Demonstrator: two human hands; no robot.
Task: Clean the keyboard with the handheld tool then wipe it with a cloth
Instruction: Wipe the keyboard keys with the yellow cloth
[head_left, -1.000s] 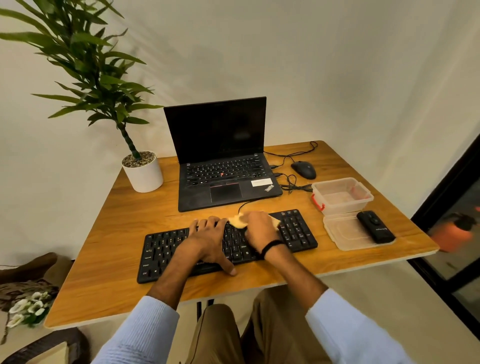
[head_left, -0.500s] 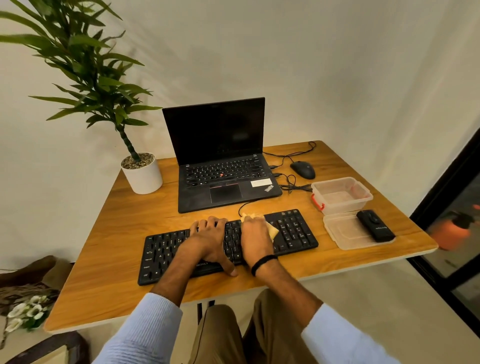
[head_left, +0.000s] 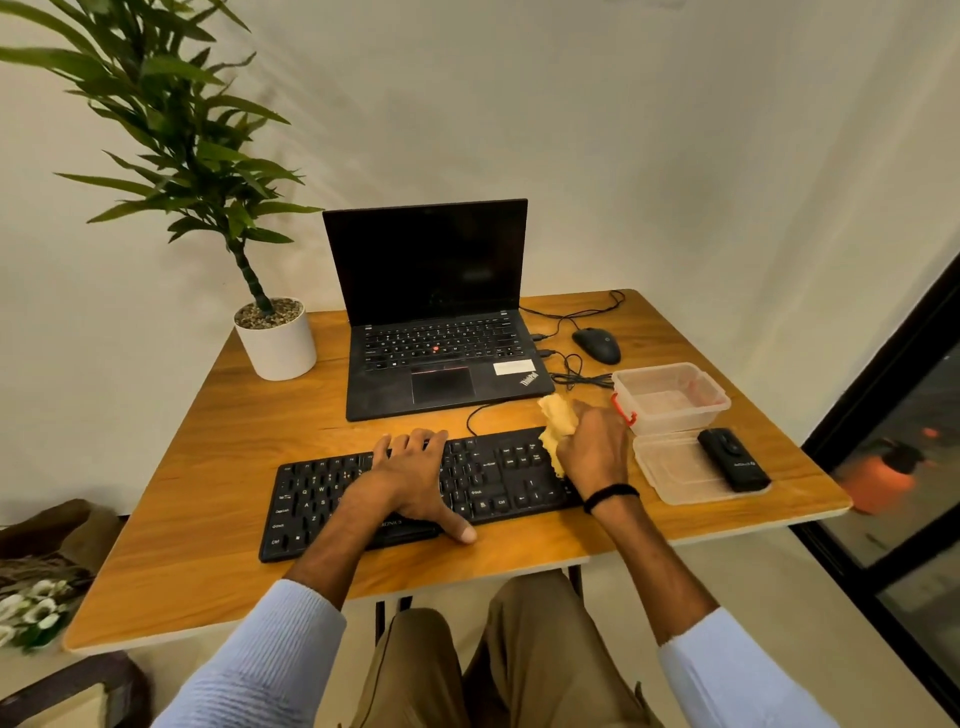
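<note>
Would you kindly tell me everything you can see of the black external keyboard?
The keyboard is black, plastic-looking, full-width, with white-lettered keys and a number pad at its right end. It lies flat, slightly skewed, near the front of the wooden table, before the laptop. A thin black cable leaves its far edge. The left hand rests flat on its middle, thumb at the near edge; the right hand holds a yellow cloth at its right end.
</note>
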